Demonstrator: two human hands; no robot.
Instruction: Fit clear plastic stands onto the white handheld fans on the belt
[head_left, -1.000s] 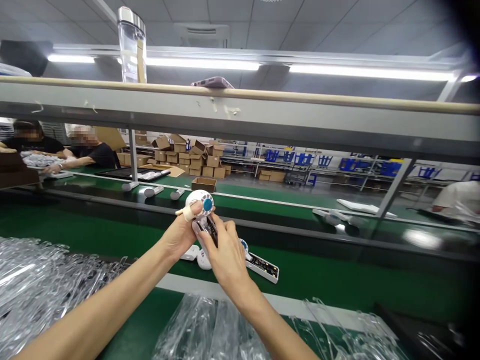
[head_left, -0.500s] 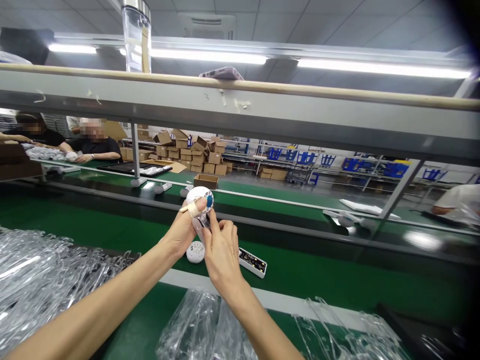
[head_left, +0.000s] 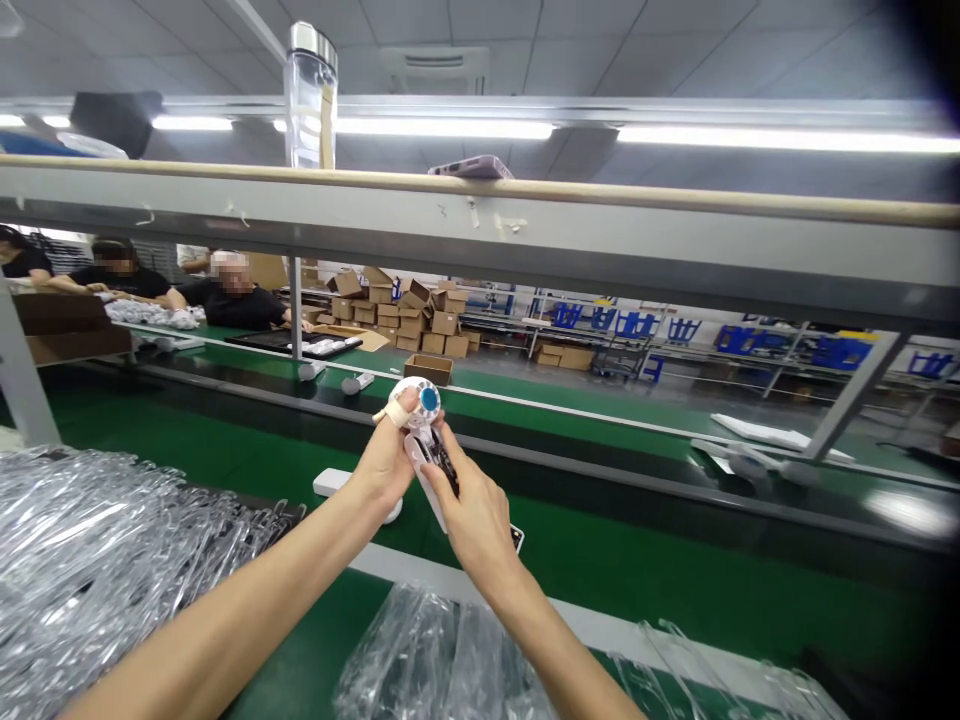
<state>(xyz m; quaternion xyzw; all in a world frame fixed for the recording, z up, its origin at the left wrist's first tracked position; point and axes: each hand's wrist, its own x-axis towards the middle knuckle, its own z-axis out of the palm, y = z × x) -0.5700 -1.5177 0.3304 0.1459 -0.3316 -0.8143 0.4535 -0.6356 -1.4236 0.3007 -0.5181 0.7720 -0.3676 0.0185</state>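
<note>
A white handheld device (head_left: 429, 492) with a round head and a blue disc is held up over the green belt (head_left: 600, 555). My left hand (head_left: 388, 450) is closed on it just below the round head, a beige wrap around its thumb. Dark inner parts show along the open handle, where my right hand (head_left: 469, 495) grips with thumb and fingers. Behind my left wrist lies a white part (head_left: 334, 482) on the belt. Part of a white casing with electronics (head_left: 517, 538) shows beside my right wrist.
Clear plastic pieces (head_left: 97, 540) are heaped at left, more clear plastic (head_left: 442, 660) at the front. A shelf (head_left: 525, 225) crosses above, with a bottle (head_left: 311, 110) and a phone (head_left: 472, 167). People sit far left; cardboard boxes (head_left: 442, 322) stand behind.
The view has shifted, so most things appear further right. The device's open handle with its dark inside now shows more between my hands. A white part has come into sight behind my left wrist.
</note>
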